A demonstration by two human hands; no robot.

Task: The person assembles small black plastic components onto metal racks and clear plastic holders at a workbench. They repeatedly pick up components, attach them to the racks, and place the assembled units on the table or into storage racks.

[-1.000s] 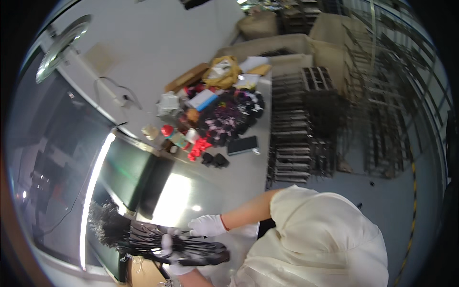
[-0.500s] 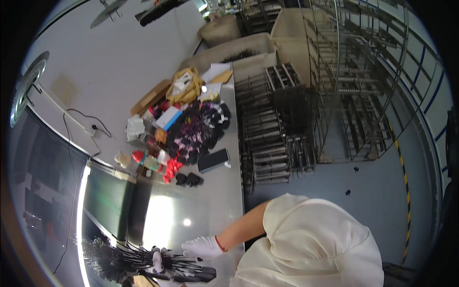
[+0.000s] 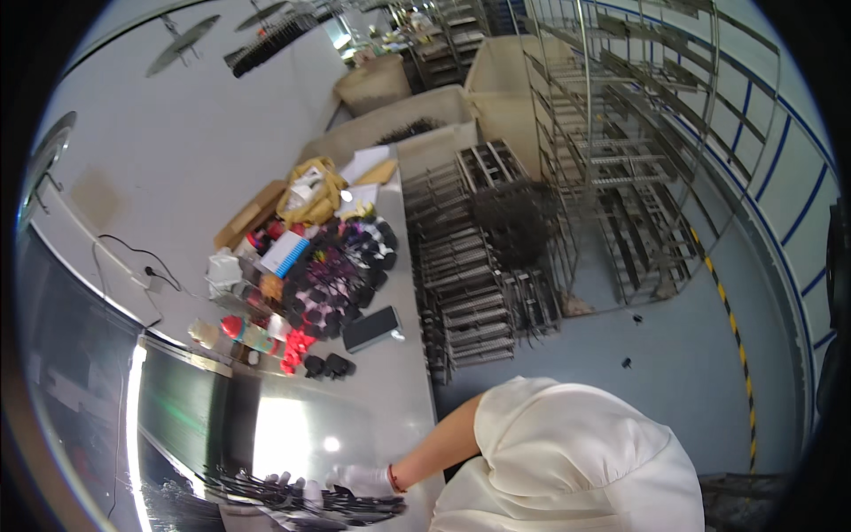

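Observation:
At the lower left of the head view, a bundle of thin black strips (image 3: 253,489) lies across the near part of the metal table. My left hand (image 3: 310,495), in a white glove, is closed around the bundle; its light fingers show between the strips, and the rest is hidden. My right hand (image 3: 362,480), also white-gloved, with a red cord at the wrist, rests against the strips' upper side. Its fingers are blurred and partly lost against the strips, so whether they grip cannot be told.
Farther along the metal table (image 3: 386,284) lie a dark flat box (image 3: 372,329), small black pieces (image 3: 329,365), a dark patterned heap (image 3: 330,279), bottles (image 3: 248,332) and a yellow bag (image 3: 312,191). Metal racks (image 3: 470,293) stand to the right. A lit tube (image 3: 136,426) runs at left.
The view has shifted, so the table goods sit farther left and lower. My right hand has come down onto the strips from just above them. The bundle's bushy end has moved partly out of sight.

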